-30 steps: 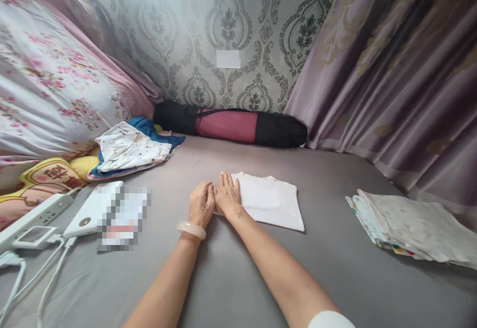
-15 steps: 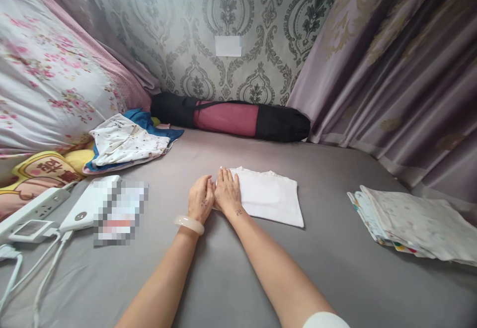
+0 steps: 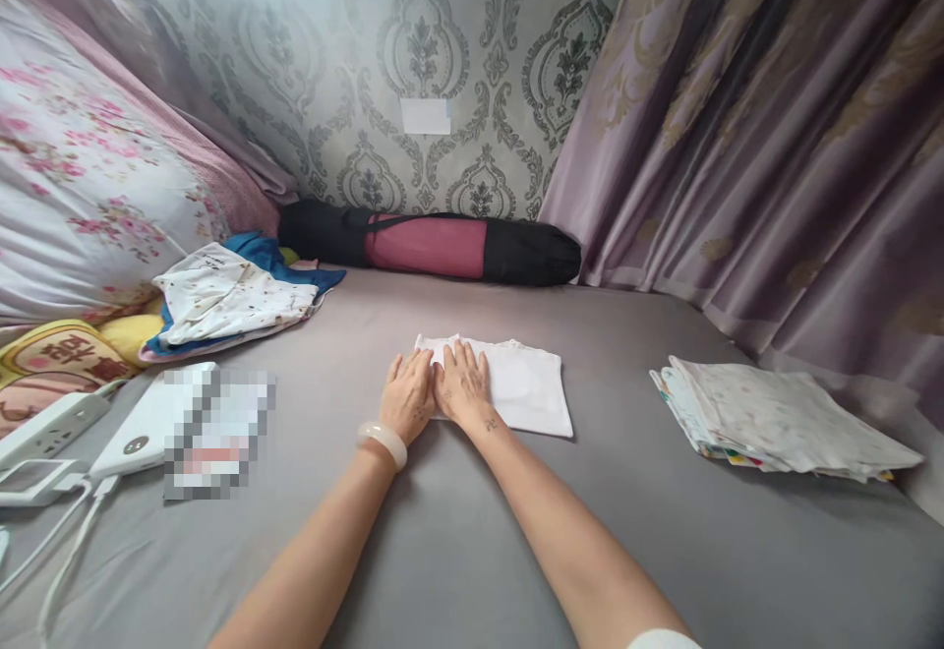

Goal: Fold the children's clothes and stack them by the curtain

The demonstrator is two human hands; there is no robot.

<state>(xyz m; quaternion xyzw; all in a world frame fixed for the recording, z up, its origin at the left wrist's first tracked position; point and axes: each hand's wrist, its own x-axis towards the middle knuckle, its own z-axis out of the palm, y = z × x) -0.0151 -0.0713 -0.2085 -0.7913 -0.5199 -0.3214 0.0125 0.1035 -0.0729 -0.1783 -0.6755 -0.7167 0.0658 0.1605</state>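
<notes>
A folded white cloth garment (image 3: 527,388) lies on the grey sheet in front of me, its far edge slightly scalloped. My left hand (image 3: 409,395) rests on its left end, palm down with the fingers stretched out. Right beside it, my right hand (image 3: 462,383) lies flat on the garment with its fingers a little spread. Both palms press on the fabric, and neither hand grips it. A pale bangle (image 3: 383,444) circles my left wrist.
A stack of folded cloths (image 3: 789,418) sits at the right. To the left are a patterned white-and-blue garment (image 3: 236,290), a power strip (image 3: 51,428), a white box-shaped device with cables (image 3: 154,423) and a blurred-out item (image 3: 221,433). A black-and-red long bag (image 3: 428,246) lies along the wall.
My left hand has gone from curled at the garment's left edge to flat on top of it. The right hand stays flat on the fabric. The camera view has shifted slightly.
</notes>
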